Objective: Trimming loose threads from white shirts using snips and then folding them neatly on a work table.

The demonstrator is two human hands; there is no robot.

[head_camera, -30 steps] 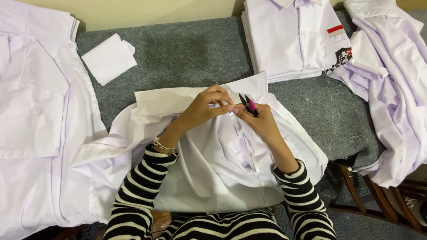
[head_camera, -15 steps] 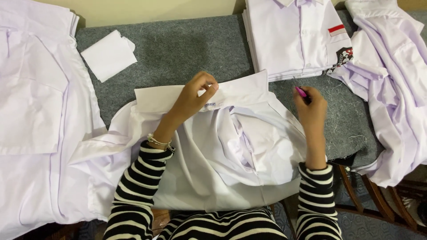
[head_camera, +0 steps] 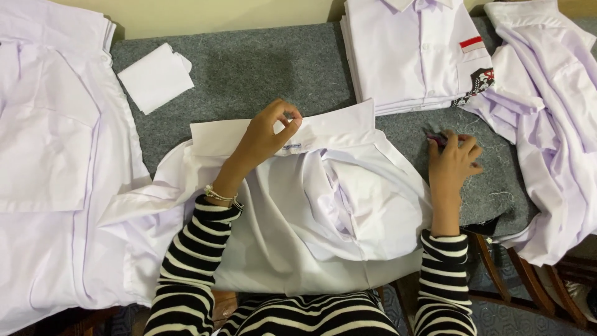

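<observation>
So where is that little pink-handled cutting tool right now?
In the head view it lies under the right hand on the grey felt table, right of the white shirt: the pink-handled tool peeks out by the fingertips.

Bright, even overhead light; soft, faint shadows fall just beside each hand on the felt. White cloth nearly blows out, losing fold detail. Focus is sharp, with slight stretching at the edges.

Shirt (head_camera: 311, 211) lies centre on worktop (head_camera: 249, 74), collar (head_camera: 323, 127) at far edge. Folded cloth (head_camera: 154, 76) behind-left. Shirt stack (head_camera: 410, 50) behind-right. Loose shirts (head_camera: 50, 174) left, more (head_camera: 553, 124) right.
</observation>
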